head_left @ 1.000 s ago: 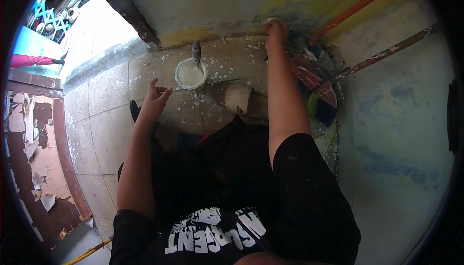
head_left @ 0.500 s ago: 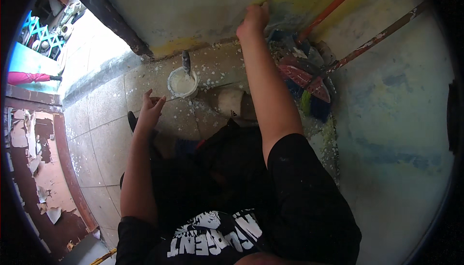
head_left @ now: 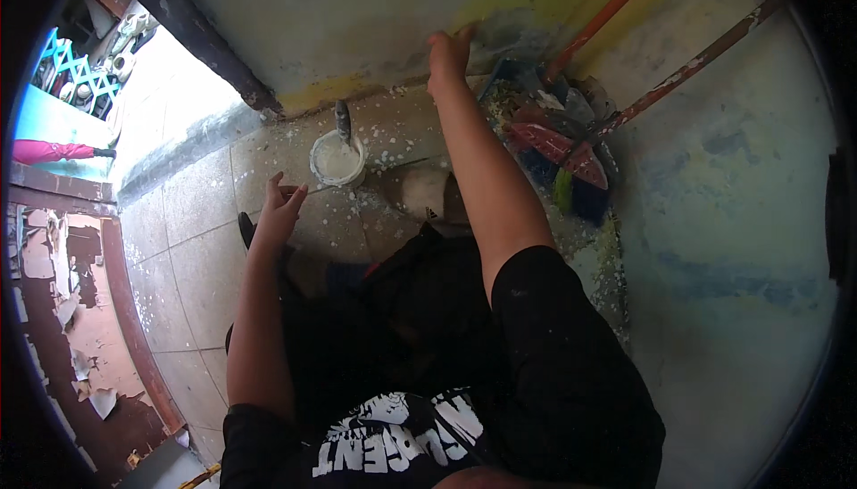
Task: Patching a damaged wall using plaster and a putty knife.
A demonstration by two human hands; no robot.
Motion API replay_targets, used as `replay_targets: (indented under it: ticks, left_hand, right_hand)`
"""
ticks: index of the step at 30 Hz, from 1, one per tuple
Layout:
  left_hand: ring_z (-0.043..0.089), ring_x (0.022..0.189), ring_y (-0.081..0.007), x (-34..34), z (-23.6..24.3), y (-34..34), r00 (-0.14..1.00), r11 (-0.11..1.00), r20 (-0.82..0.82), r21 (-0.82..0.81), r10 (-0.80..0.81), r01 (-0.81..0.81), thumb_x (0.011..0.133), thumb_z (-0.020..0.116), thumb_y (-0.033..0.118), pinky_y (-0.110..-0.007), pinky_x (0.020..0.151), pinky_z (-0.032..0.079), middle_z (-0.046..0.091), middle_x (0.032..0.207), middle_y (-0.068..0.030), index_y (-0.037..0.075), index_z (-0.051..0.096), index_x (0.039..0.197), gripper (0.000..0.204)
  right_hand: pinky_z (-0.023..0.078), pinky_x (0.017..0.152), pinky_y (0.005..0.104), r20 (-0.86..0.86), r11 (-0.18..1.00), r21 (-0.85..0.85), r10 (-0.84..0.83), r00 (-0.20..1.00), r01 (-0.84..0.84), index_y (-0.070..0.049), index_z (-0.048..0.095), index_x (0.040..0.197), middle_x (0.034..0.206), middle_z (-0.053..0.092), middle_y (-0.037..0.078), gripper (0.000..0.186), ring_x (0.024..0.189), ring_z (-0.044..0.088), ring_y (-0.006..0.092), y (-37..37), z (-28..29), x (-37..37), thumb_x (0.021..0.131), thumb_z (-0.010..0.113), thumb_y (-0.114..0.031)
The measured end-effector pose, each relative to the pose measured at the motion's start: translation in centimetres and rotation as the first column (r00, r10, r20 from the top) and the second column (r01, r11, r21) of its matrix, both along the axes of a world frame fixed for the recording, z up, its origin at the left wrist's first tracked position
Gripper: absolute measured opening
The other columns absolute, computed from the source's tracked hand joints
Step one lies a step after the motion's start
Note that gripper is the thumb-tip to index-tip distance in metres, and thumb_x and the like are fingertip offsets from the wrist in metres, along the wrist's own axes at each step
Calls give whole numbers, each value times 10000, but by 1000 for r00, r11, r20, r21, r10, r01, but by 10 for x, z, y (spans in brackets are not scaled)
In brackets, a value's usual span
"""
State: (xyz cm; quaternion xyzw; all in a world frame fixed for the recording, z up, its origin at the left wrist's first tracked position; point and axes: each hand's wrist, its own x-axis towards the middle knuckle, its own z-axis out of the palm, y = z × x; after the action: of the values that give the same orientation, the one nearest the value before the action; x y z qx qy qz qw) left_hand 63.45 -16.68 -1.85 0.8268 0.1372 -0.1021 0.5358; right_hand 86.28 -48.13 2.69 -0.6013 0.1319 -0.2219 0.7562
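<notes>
My right hand reaches forward to the low part of the painted wall, close above the floor. Its fingers are curled at the wall surface, and whatever they may hold is hidden. My left hand hovers over the tiled floor, fingers apart, with nothing in it. Just ahead of that hand, to its right, stands a white tub of whitish paste. A tool with a dark, paint-spotted handle leans upright in the tub; its lower end is in the paste.
Right of my right arm, a dustpan and a broom with a blue and green brush lean in the corner with debris. Their long handles slant up to the right. White spatters dot the floor tiles. A peeling door panel stands at left.
My right hand has moved left and lower along the wall, nearer to me. The left hand has hardly moved, and the tub stands where it was.
</notes>
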Motion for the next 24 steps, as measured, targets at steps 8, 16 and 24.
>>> replay_targets:
  ticks: [8,16,24]
  left_hand:
    - [568,828,-142,0,1,-6,999,999,-4,-12,-38,38,942,663,375,-278,674,482,618,1095,-116,-26,241,1472,787]
    - [575,835,-147,-9,0,12,1000,999,-3,26,21,-21,949,658,372,-281,666,486,621,1102,-117,-24,252,1469,770]
    - [578,907,-159,-6,-1,-1,996,998,-53,6,-66,66,951,656,375,-293,724,492,614,1123,-120,-17,253,1470,764]
  right_hand:
    - [343,1069,318,94,984,-177,21,995,-4,-27,72,1571,1576,268,172,885,1354,392,277,-6,-17,5,810,525,-15]
    - [456,994,414,-57,960,-189,-219,974,204,29,483,1374,1312,573,213,432,1206,571,320,-13,9,-18,957,486,-86]
    - [478,684,315,91,980,197,-53,994,34,3,538,1093,921,583,88,260,766,575,169,-79,-26,31,872,653,-74]
